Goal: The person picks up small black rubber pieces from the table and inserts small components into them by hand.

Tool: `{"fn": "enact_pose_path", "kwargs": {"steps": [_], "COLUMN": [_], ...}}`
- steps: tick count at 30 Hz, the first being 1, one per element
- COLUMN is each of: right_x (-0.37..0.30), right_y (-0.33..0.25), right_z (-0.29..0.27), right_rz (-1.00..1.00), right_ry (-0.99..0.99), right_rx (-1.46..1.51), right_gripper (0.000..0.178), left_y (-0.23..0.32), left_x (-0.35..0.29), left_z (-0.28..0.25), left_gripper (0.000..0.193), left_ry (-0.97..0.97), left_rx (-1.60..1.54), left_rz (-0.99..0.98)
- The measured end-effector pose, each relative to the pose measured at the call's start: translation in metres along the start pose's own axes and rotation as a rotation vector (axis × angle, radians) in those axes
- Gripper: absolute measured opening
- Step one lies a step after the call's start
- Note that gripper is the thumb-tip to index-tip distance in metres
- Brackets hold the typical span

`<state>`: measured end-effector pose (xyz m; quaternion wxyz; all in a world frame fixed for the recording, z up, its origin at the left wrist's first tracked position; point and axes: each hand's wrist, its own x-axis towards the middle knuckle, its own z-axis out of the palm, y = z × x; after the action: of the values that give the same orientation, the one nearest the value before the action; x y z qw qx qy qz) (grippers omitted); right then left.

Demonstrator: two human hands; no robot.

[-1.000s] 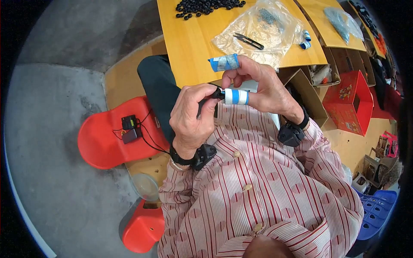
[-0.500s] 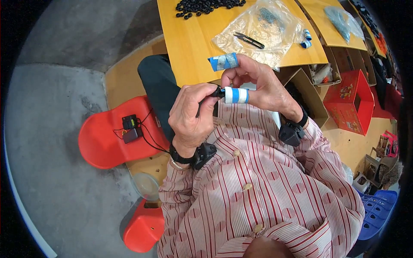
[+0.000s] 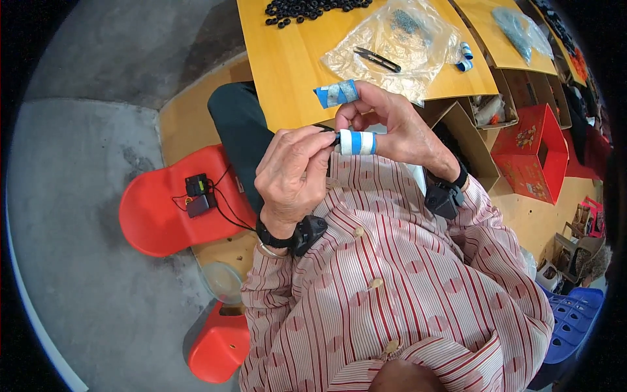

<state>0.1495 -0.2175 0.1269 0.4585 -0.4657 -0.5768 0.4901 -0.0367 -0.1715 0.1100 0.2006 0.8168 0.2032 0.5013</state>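
Note:
In front of my chest my two hands meet. My left hand (image 3: pixel 295 175) is closed, its fingertips pinching a small black part (image 3: pixel 336 139) that is mostly hidden behind them. My right hand (image 3: pixel 406 134) curls in from the other side. Blue-and-white tape wraps its thumb (image 3: pixel 357 142), whose tip presses against the black part. The same kind of tape covers the right index finger (image 3: pixel 337 94), which sticks out above, apart from the part. Other right fingers are bent behind, and what they touch is hidden.
Ahead, a yellow table (image 3: pixel 287 78) bears several black rings (image 3: pixel 307 9), a clear plastic bag (image 3: pixel 418 59) with small bits, thread snips (image 3: pixel 377 59) and tape rolls (image 3: pixel 465 59). Boxes, one red (image 3: pixel 532 157), stand at right. A red stool (image 3: pixel 163 215) with black devices (image 3: pixel 198 196) is at left.
The left fingers have shifted slightly and now cover more of the black part. The taped right thumb has turned a little. Both hands stay in nearly the same place.

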Motion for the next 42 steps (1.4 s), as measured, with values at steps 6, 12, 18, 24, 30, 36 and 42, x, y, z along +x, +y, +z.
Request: {"fn": "enact_pose_path", "kwargs": {"steps": [6, 12, 18, 24, 30, 36, 42], "right_x": [0.0, 0.0, 0.004, 0.001, -0.001, -0.004, -0.006], "right_y": [0.002, -0.003, 0.0, 0.001, -0.002, -0.003, -0.005], "right_z": [-0.004, -0.011, -0.013, -0.012, -0.011, -0.008, -0.008], "right_rz": [-0.057, -0.037, -0.052, -0.135, -0.16, -0.186, -0.184], "right_ry": [0.006, -0.024, -0.092, -0.055, -0.036, -0.036, -0.066], "right_rx": [-0.115, -0.125, -0.403, -0.406, -0.388, -0.455, -0.497], "right_gripper": [0.047, 0.051, 0.045, 0.041, 0.043, 0.042, 0.041], "left_y": [-0.001, -0.003, -0.002, -0.003, -0.003, -0.001, -0.002], "left_x": [-0.001, -0.004, -0.005, -0.006, -0.007, -0.01, -0.009], "left_z": [-0.001, -0.002, -0.001, -0.002, -0.002, -0.005, -0.007], "left_gripper": [0.023, 0.026, 0.029, 0.03, 0.034, 0.032, 0.033], "left_ry": [-0.007, -0.045, -0.096, -0.114, -0.108, -0.125, -0.114], "left_rx": [-0.064, -0.112, -0.1, -0.105, -0.091, -0.044, 0.014], "left_rz": [-0.06, -0.064, 0.014, 0.066, 0.131, 0.154, 0.191]}}
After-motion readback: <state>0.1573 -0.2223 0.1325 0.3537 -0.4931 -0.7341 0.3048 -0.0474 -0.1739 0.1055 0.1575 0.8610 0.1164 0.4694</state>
